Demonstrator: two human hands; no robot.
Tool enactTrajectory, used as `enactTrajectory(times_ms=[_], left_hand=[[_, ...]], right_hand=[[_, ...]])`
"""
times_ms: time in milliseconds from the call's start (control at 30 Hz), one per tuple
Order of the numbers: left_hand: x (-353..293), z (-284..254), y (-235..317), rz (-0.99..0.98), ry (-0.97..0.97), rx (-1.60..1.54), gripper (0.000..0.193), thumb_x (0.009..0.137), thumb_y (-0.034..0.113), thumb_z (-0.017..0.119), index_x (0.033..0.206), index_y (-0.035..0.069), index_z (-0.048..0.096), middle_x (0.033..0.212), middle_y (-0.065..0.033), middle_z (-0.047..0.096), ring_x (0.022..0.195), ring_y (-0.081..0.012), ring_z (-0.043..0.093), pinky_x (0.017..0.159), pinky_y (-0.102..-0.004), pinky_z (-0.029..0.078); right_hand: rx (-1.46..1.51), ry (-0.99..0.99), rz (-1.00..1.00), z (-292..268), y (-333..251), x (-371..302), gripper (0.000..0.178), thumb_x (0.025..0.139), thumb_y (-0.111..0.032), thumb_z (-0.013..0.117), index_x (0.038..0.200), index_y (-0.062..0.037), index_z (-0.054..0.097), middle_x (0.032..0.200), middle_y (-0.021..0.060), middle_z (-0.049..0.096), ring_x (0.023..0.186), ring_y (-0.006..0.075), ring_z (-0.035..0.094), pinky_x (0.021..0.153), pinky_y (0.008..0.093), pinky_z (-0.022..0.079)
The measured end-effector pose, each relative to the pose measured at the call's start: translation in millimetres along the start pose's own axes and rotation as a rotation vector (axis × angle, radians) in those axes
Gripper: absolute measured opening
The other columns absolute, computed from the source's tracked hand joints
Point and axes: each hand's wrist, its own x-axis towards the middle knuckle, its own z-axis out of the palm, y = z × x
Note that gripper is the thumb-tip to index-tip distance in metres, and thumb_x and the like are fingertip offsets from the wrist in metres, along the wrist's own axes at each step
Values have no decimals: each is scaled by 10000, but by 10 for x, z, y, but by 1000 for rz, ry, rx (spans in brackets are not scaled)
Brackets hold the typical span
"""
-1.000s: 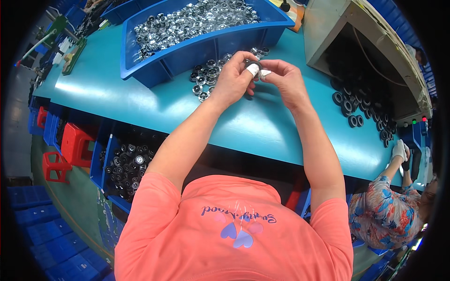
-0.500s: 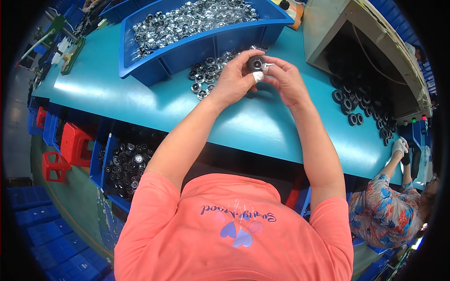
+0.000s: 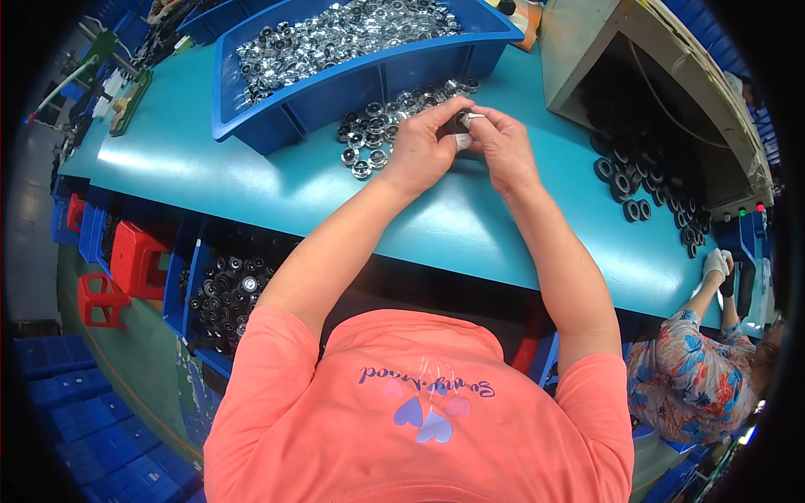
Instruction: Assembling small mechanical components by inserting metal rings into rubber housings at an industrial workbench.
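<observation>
Both my hands meet above the teal table, over its middle. My left hand [image 3: 422, 152] has its fingers closed round a small black wheel [image 3: 458, 123], which is mostly hidden by the fingers. Against the wheel's other side press the thumb and fingers of my right hand [image 3: 505, 152]. White wraps cover some of my fingertips. Just left of and beyond the hands lies a pile of small shiny round hubs [image 3: 375, 124] with dark centres.
A blue bin [image 3: 335, 80] heaped with shiny hubs stands behind the pile. Black rings [image 3: 625, 180] lie at the right, before a box-shaped machine [image 3: 579, 63]. Another blue bin [image 3: 239, 289] with black parts sits below the table edge. A co-worker's gloved hand [image 3: 715, 261] is far right.
Both hands have turned slightly and drawn closer together around the black wheel. Its face, plain to see before, is now mostly covered by my fingers.
</observation>
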Motion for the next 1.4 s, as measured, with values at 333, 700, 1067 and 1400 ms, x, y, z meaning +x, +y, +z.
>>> enactTrajectory(times_ms=[333, 700, 1067, 1400], left_hand=[[38, -13, 1, -123, -26, -253, 436, 843, -70, 673, 1246, 96, 688, 1020, -4, 723, 917, -89, 668, 709, -260, 568], [30, 12, -24, 59, 15, -54, 455, 848, -49, 686, 1275, 108, 671, 1057, -7, 716, 905, -110, 675, 702, -286, 581], [2, 11, -8, -36, 2, -166, 432, 846, -26, 721, 1257, 103, 689, 1044, 3, 717, 920, -78, 654, 707, -238, 555], [39, -47, 18, -91, 9, -288, 448, 852, 0, 746, 1284, 73, 651, 1080, -10, 703, 946, -97, 668, 691, -252, 572]], right_hand=[[24, -71, -26, -9, -48, -1, 362, 922, -105, 616, 1229, 83, 648, 1013, 91, 706, 887, 153, 674, 791, 294, 562], [-65, 4, -106, 24, -15, -4, 352, 913, -125, 635, 1206, 68, 673, 1014, 87, 711, 886, 140, 655, 803, 280, 534], [-54, -25, -88, 11, -79, -35, 344, 896, -108, 656, 1196, 56, 689, 1012, 77, 717, 895, 133, 651, 813, 275, 523], [137, -155, 29, -89, -213, 3, 386, 917, -64, 626, 1276, 76, 633, 1099, 106, 708, 948, 153, 677, 899, 299, 553]])
